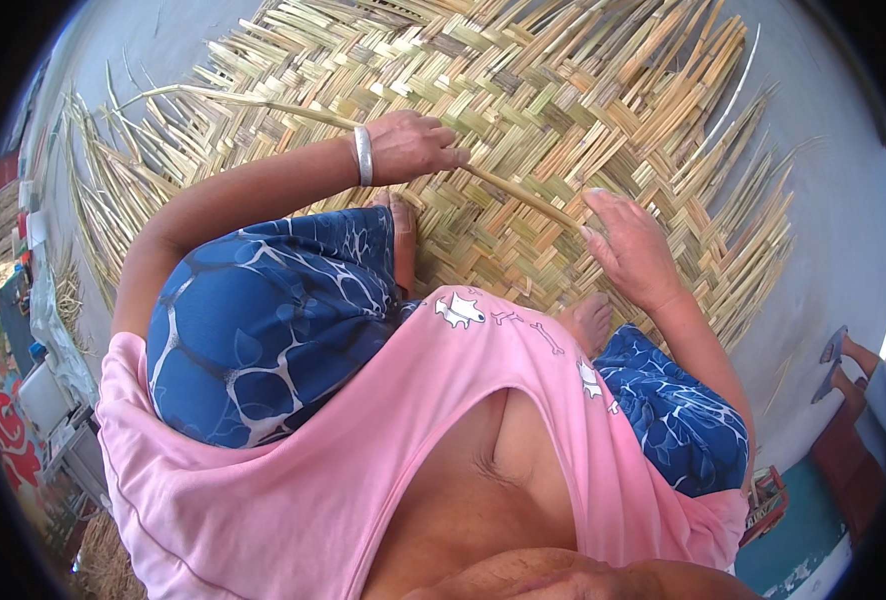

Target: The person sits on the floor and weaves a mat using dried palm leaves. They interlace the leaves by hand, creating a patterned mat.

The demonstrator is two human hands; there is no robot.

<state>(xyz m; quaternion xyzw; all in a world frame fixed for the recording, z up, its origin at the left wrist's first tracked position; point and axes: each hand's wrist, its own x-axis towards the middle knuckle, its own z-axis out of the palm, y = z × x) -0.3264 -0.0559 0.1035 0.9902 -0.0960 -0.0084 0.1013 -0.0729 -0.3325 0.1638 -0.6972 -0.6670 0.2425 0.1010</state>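
I squat on a woven mat of flat straw-coloured strips (523, 110) spread on a grey floor. My left hand (413, 145), with a silver bangle at the wrist, is closed on a long loose strip (263, 105) that runs from the far left across the mat toward my right hand. My right hand (628, 245) rests flat on the weave, its fingertips on the near end of that strip. My bare feet (588, 320) sit on the mat's near edge, below the hands.
Unwoven strip ends (753, 230) stick out along the mat's right and left edges (103, 190). Grey floor (833, 150) surrounds the mat. Another person's foot in a sandal (838, 355) shows at the right. Clutter and cloth (43, 330) lie at the left.
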